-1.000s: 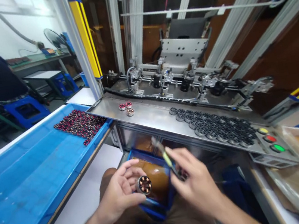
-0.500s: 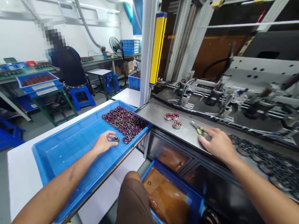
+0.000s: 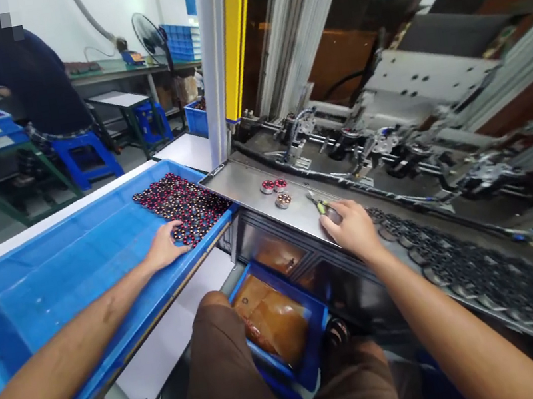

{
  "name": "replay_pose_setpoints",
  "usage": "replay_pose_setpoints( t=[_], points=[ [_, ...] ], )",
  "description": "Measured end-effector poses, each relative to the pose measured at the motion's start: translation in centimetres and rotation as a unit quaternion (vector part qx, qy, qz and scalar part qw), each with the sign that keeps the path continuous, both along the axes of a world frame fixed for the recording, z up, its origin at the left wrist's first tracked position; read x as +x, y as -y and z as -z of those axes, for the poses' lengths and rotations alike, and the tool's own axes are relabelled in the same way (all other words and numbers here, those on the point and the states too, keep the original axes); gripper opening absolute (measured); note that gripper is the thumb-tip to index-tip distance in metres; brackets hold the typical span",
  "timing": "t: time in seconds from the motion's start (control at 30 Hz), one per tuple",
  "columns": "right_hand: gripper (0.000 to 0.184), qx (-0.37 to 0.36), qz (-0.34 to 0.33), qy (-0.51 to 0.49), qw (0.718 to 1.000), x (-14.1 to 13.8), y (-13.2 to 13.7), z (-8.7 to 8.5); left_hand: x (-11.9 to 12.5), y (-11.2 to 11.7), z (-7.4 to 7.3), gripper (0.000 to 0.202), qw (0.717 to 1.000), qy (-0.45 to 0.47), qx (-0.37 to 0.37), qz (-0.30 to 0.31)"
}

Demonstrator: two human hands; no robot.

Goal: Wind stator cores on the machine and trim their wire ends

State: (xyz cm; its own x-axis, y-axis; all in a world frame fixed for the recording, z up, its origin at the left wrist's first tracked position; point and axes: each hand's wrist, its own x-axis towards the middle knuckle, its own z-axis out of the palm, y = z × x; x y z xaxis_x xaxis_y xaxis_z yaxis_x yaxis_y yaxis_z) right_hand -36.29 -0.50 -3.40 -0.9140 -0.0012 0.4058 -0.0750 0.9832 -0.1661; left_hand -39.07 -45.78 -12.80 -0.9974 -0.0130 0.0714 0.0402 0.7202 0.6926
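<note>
My left hand (image 3: 165, 246) is at the near edge of a packed group of small round dark parts with red and coppery dots (image 3: 186, 202), in a long blue tray (image 3: 70, 271). Its thumb and forefinger curve around one small round part (image 3: 178, 235), which sits against the group. Over the metal ledge (image 3: 237, 176), my right hand (image 3: 353, 226) is closed around small pliers (image 3: 320, 204) with yellow-green and black handles; their jaws point away from me. Just left of the jaws are two red-topped round parts (image 3: 273, 186) and a coppery one (image 3: 283, 201).
Many black rings (image 3: 470, 268) cover the ledge on the right. Behind it stands a machine with metal fixtures (image 3: 388, 139) and a yellow upright bar (image 3: 237, 42). Below, a blue bin (image 3: 306, 294) holds a brown sheet. A co-worker (image 3: 30, 82) sits at the back bench.
My left hand has brought the round part up against the group in the tray. My right hand keeps hold of the pliers by the ledge. The view has shifted to the right and down.
</note>
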Motion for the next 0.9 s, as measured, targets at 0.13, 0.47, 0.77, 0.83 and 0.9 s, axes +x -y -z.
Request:
replay_pose_setpoints(
  t=[0.13, 0.47, 0.77, 0.83, 0.9],
  points=[
    [0.041, -0.011, 0.011, 0.013, 1.000, 0.6, 0.5, -0.6, 0.1, -0.3, -3.5, 0.072, 0.999, -0.043, -0.020, 0.014],
    [0.033, -0.021, 0.018, 0.048, 0.998, 1.6, 0.8, -1.2, -7.6, -16.3, -13.5, 0.033, 0.983, -0.043, 0.049, 0.172],
    [0.029, -0.073, -0.007, 0.030, 0.997, 2.4, 0.5, -1.6, -6.1, -19.7, -14.3, 0.038, 0.967, -0.010, 0.189, 0.170],
    [0.028, -0.109, -0.024, 0.014, 0.994, 2.5, 0.4, -2.1, -3.8, -18.4, -15.4, 0.054, 0.959, -0.042, 0.228, 0.163],
    [0.028, -0.155, -0.051, -0.006, 0.987, 2.7, 0.5, -3.0, -0.2, -17.1, -16.4, 0.076, 0.946, -0.077, 0.268, 0.164]
  ],
)
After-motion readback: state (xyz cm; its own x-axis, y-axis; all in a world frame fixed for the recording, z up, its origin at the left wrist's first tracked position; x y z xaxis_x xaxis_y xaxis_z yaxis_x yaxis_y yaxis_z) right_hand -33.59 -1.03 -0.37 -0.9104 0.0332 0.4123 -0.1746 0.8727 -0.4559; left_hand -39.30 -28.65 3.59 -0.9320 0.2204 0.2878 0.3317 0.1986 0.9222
